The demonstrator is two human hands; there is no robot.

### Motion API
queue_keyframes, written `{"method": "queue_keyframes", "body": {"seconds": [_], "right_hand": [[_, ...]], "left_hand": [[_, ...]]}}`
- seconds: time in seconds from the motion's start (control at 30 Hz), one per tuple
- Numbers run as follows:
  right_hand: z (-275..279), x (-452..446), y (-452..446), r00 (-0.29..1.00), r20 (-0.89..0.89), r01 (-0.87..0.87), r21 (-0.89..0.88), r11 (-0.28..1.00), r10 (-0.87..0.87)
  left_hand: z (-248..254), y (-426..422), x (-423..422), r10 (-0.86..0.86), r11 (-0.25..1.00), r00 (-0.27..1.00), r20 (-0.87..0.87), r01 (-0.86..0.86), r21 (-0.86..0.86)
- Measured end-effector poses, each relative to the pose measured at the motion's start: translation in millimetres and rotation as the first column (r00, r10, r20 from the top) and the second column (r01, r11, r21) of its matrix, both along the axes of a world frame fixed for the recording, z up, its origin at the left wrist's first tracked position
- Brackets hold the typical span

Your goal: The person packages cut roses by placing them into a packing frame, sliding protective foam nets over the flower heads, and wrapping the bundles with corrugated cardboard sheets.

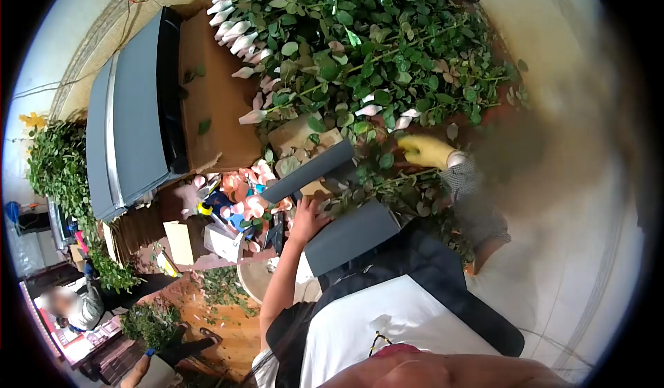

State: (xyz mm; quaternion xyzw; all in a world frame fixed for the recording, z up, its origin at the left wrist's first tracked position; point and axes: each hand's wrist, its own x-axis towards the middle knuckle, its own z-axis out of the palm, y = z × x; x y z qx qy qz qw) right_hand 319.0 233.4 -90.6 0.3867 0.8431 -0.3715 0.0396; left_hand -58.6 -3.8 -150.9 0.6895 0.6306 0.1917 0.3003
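My left hand [308,220], bare, lies between two grey panels, an upper grey strip [312,171] and a lower grey panel [353,239] near my body. Its fingers are apart, close to a small piece of brown cardboard [315,188]. My right hand [423,151] wears a yellow glove and reaches over leafy rose stems [387,173] on the right. Its fingers look stretched out; the stems partly hide their tips. Just above the glove lie pale pink, wrapped rose heads [369,110].
A large pile of roses [373,35] fills the far side of the table. Grey sheets [138,104] are stacked on brown cardboard [214,97] at left. Petals and scraps [242,194] litter the table. Another person [86,308] is at lower left, beside more greenery [149,324].
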Motion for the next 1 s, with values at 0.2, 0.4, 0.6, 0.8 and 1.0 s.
{"method": "queue_keyframes", "body": {"seconds": [0.2, 0.4, 0.6, 0.8, 1.0], "right_hand": [[59, -120, 96, 0.928, -0.354, 0.334, 0.647, 0.686, -0.119], [40, -162, 192, 0.993, 0.006, 0.054, 0.859, 0.509, -0.116], [126, -127, 186, 0.905, -0.424, 0.317, 0.724, 0.613, 0.033], [195, -5, 115, 0.953, -0.28, 0.302, 0.822, 0.483, -0.119], [193, 12, -1, 0.836, -0.508, 0.073, -0.271, 0.96, -0.207]], "left_hand": [[4, 0, 0, -0.018, 1.0, 0.997, 0.072, 0.017, 0.014], [7, 4, 4, 0.047, 0.997, 0.996, 0.077, -0.051, 0.052], [0, 0, 2, 0.099, 0.995, 0.98, 0.17, -0.102, 0.005], [-2, -1, 4, 0.154, 0.987, 0.956, 0.251, -0.16, 0.005], [-18, -5, 1, 0.178, 0.981, 0.96, 0.218, -0.154, -0.122]]}}
